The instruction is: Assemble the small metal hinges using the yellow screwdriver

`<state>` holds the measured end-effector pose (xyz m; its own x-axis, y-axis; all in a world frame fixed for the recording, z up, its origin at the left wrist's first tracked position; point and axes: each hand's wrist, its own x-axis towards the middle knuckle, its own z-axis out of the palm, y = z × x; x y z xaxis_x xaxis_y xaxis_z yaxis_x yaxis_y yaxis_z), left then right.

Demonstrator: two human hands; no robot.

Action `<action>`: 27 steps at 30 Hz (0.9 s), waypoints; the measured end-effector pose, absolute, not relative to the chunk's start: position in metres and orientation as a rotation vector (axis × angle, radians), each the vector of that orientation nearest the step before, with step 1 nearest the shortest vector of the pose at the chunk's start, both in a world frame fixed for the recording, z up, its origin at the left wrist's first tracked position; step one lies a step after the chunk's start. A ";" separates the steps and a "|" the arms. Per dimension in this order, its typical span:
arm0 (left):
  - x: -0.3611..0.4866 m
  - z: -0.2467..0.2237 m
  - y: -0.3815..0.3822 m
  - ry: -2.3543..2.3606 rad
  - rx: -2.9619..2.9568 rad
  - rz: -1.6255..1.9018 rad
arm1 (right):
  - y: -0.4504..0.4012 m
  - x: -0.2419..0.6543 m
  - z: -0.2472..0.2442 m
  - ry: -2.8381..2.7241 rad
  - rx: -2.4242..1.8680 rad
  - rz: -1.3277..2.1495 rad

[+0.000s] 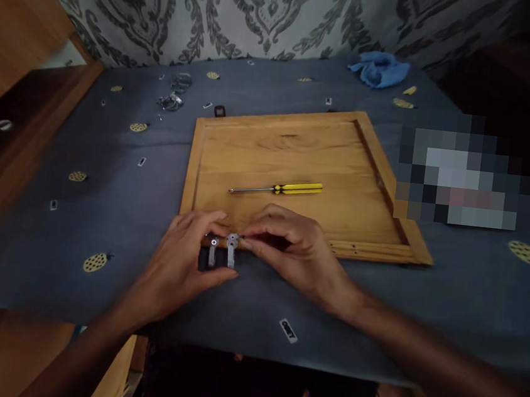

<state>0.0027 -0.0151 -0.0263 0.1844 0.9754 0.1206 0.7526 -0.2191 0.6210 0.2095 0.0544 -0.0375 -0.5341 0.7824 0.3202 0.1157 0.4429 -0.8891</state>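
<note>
A framed wooden panel (288, 157) lies on the dark patterned cloth. Metal fittings (231, 252) sit at its near left edge, their ends jutting past the frame. My left hand (188, 250) curves around these fittings, thumb below them and fingers above, spread apart. On the right side of the fittings, my right hand (293, 245) pinches thumb and forefinger together at something tiny, too small to name. A screwdriver (297, 188) with a yellow and black handle rests on the panel beyond both hands, its tip pointing left.
Loose metal pieces (171, 100) lie at the back left of the cloth. A crumpled blue cloth (380, 70) is at the back right. A wooden cabinet or drawer edge (60, 114) runs along the left. Patterned curtain fabric (266, 9) hangs behind. A blurred-out patch covers the right.
</note>
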 end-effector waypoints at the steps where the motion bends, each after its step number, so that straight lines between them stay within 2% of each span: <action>1: 0.003 -0.026 -0.015 1.619 2.034 0.713 | 0.054 0.210 -0.039 -1.960 -0.734 1.092; 21: 0.005 -0.021 -0.015 1.589 2.078 0.693 | 0.051 0.206 -0.045 -2.283 -0.626 0.629; 27: 0.005 -0.021 -0.015 1.609 2.099 0.671 | 0.050 0.208 -0.044 -2.310 -0.606 0.641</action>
